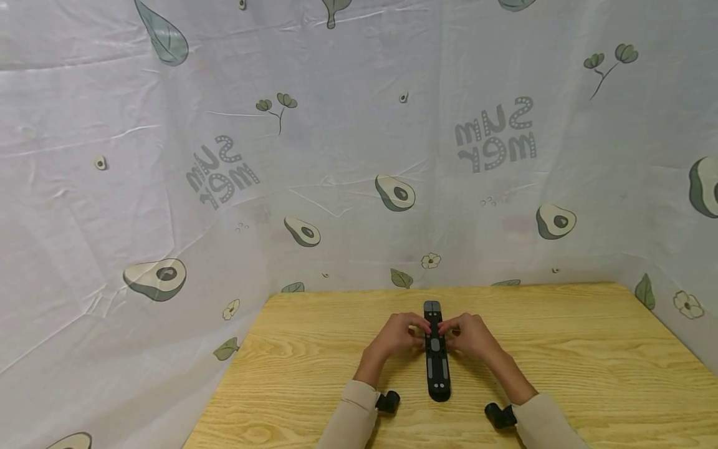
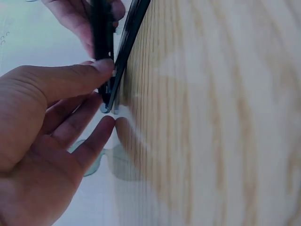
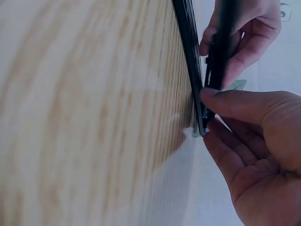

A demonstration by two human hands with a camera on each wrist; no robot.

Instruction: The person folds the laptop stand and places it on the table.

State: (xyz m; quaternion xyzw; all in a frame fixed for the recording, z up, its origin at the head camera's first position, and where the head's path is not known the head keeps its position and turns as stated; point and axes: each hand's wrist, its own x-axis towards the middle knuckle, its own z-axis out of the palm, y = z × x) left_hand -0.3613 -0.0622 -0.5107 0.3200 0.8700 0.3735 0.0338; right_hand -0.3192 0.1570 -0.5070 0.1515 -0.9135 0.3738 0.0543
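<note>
A long, narrow black folding laptop stand (image 1: 437, 374) with grey pads and small silver rivets points away from me on the wooden table. My left hand (image 1: 396, 335) pinches its left side, thumb and fingers at the edge. From the opposite side my right hand (image 1: 472, 337) pinches it at about the same height. In the left wrist view an upper bar (image 2: 100, 33) angles away from a lower bar (image 2: 132, 33) along the tabletop, and they meet near the left thumb. The right wrist view shows the same narrow V, with the right thumb (image 3: 230, 101) on the upper bar.
The light wood-grain table (image 1: 314, 362) extends to both sides of the stand. A white curtain (image 1: 348, 143) printed with avocados and leaves hangs behind and at the sides. Black wrist cameras are worn at the left cuff (image 1: 387, 402) and the right cuff (image 1: 499, 416).
</note>
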